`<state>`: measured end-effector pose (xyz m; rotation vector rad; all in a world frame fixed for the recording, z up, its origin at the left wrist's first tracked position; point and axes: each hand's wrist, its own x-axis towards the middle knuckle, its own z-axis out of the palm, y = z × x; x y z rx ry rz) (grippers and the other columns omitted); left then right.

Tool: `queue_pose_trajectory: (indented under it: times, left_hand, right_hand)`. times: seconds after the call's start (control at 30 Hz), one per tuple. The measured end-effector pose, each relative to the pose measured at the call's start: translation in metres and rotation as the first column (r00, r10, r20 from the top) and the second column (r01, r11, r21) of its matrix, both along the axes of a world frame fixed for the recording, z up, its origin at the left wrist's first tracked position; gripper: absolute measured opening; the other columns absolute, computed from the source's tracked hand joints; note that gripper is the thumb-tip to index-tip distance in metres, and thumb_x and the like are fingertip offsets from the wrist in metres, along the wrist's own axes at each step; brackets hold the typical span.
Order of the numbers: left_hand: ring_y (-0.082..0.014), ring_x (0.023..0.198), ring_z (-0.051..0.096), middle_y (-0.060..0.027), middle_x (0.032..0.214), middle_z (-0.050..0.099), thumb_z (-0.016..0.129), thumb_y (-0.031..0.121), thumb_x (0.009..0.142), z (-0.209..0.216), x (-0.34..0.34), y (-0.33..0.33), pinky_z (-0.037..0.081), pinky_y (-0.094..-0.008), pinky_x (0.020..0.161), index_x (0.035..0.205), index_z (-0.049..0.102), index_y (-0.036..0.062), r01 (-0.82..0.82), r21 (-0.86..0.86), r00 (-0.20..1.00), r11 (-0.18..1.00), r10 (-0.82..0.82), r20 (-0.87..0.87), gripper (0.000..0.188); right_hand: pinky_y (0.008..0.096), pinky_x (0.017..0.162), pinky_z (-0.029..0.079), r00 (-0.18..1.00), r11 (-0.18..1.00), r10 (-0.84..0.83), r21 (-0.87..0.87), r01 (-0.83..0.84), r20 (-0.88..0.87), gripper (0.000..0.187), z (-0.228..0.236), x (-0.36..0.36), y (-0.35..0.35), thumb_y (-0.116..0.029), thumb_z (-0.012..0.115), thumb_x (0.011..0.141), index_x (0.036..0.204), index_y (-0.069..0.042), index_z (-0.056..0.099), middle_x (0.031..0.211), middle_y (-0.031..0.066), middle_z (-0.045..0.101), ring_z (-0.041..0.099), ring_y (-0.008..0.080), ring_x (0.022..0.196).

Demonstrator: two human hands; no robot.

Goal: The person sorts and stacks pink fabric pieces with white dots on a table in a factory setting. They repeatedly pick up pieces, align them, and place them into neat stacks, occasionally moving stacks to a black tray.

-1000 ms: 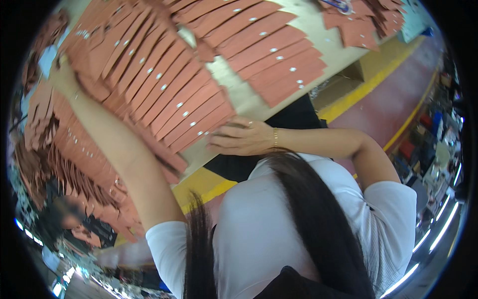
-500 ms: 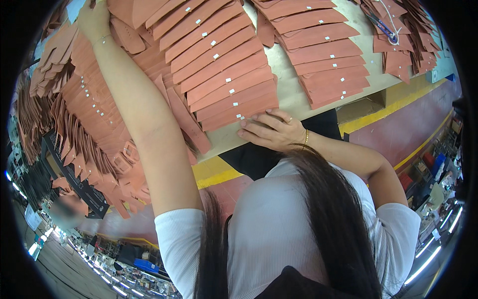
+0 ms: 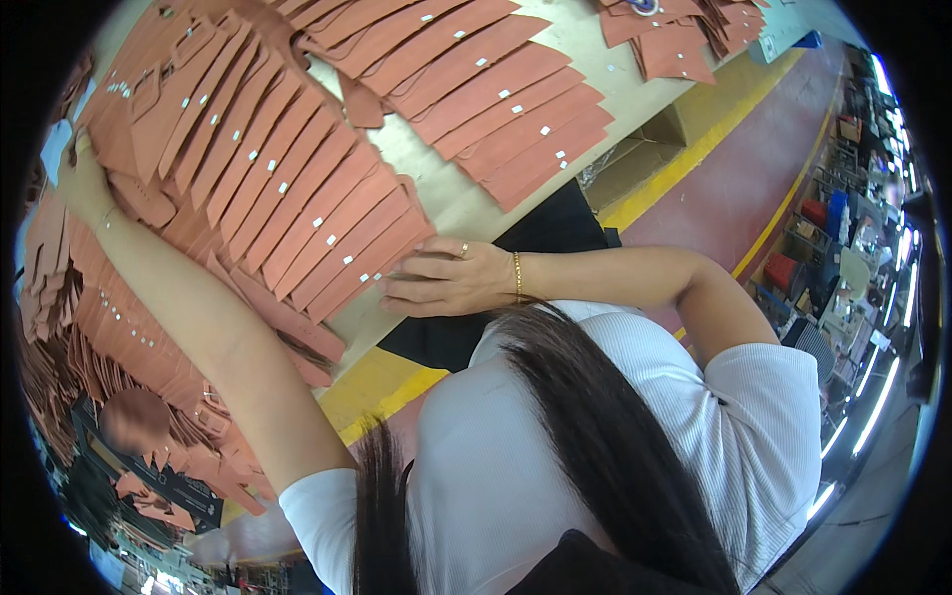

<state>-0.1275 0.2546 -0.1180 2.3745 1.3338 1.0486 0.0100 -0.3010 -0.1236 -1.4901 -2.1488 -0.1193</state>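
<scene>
My left arm stretches far out to the left, over the piles. There my left hand (image 3: 85,183) has its fingers bent around the edge of a light-blue sheet of paper (image 3: 56,151); the fingertips are partly hidden. Flat at the table's near edge lies my right hand (image 3: 451,280), fingers stretched and holding nothing. Its fingertips are at the near end of a fanned row of reddish-brown leather pieces (image 3: 297,223) with small white stickers. A second overlapping row (image 3: 516,124) lies further right.
Left of me, more leather pieces (image 3: 119,317) hang in thick bundles above a black box (image 3: 188,496). An open cardboard box (image 3: 635,154) stands under the table, near a yellow floor stripe (image 3: 694,139). At the far right of the table (image 3: 555,213) lie further pieces.
My view has turned, so the table appears rotated and shifted left. My right hand's fingers lie straighter along the edge; my left hand stays by the same sheet.
</scene>
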Motion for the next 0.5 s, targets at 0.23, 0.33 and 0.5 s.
queue_pose_trajectory:
  times: [0.23, 0.33, 0.5]
  left_hand:
    - [-0.0222, 0.100, 0.062, -0.0139, 0.108, 0.068, 0.061, 0.034, 0.086, -0.0004, -0.0012, -0.0005, 0.046, -0.0316, 0.090, 0.110, 0.068, 0.0014, 0.049, -0.025, 0.999, 0.998, -0.049, 0.023, 0.041]
    - [-0.0221, 0.100, 0.062, -0.0139, 0.108, 0.068, 0.062, 0.033, 0.086, -0.0013, -0.0024, 0.0006, 0.046, -0.0316, 0.090, 0.110, 0.068, 0.0011, 0.081, -0.029, 0.994, 0.996, -0.079, 0.076, 0.040]
    - [-0.0228, 0.097, 0.063, -0.0137, 0.104, 0.069, 0.062, 0.031, 0.086, 0.0005, -0.0034, 0.0018, 0.047, -0.0322, 0.088, 0.107, 0.069, 0.0008, 0.091, 0.036, 0.996, 0.995, -0.091, 0.005, 0.037]
  right_hand:
    - [0.0314, 0.094, 0.041, 1.000, 0.998, -0.018, 0.058, 0.019, -0.021, 0.031, -0.0049, -0.0004, -0.0005, -0.024, 0.056, 0.085, 0.116, -0.021, 0.059, 0.119, -0.0039, 0.055, 0.051, 0.0138, 0.108]
    - [0.0314, 0.094, 0.041, 1.000, 0.996, -0.023, 0.082, 0.024, -0.014, 0.031, -0.0069, -0.0003, -0.0006, -0.024, 0.056, 0.086, 0.116, -0.020, 0.059, 0.120, -0.0037, 0.055, 0.051, 0.0141, 0.108]
    - [0.0326, 0.095, 0.041, 1.000, 0.999, -0.006, 0.052, 0.006, 0.000, 0.032, -0.0056, 0.0014, -0.0023, -0.026, 0.057, 0.086, 0.118, -0.020, 0.059, 0.120, -0.0036, 0.055, 0.052, 0.0141, 0.109]
